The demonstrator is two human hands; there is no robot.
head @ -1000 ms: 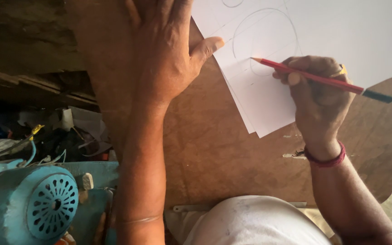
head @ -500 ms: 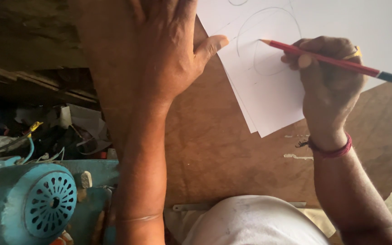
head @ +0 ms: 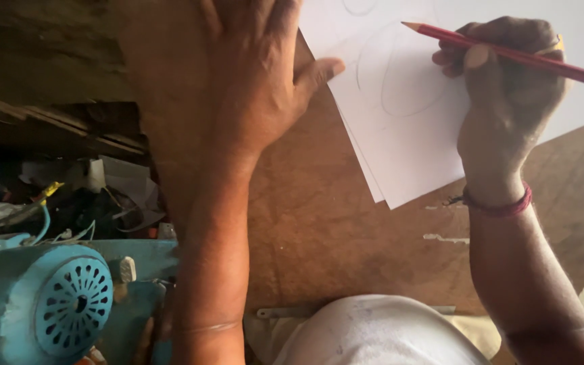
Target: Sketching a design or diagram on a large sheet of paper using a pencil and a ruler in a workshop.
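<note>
Two hands work over white paper sheets [head: 407,149] lying at the far edge of a brown wooden board [head: 332,230].

Left hand [head: 258,88] lies flat and spread, holding nothing, thumb tip pressing the sheets' left edge. Right hand [head: 501,94] is curled around a red pencil [head: 508,54], its point lifted leftward above pencilled oval outlines. Off the board's left edge sits a turquoise motor [head: 49,304] among loose clutter.

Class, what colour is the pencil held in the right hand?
Red, with a dark blue end; the pencil shows best in the head view, gripped by the right hand.
</note>
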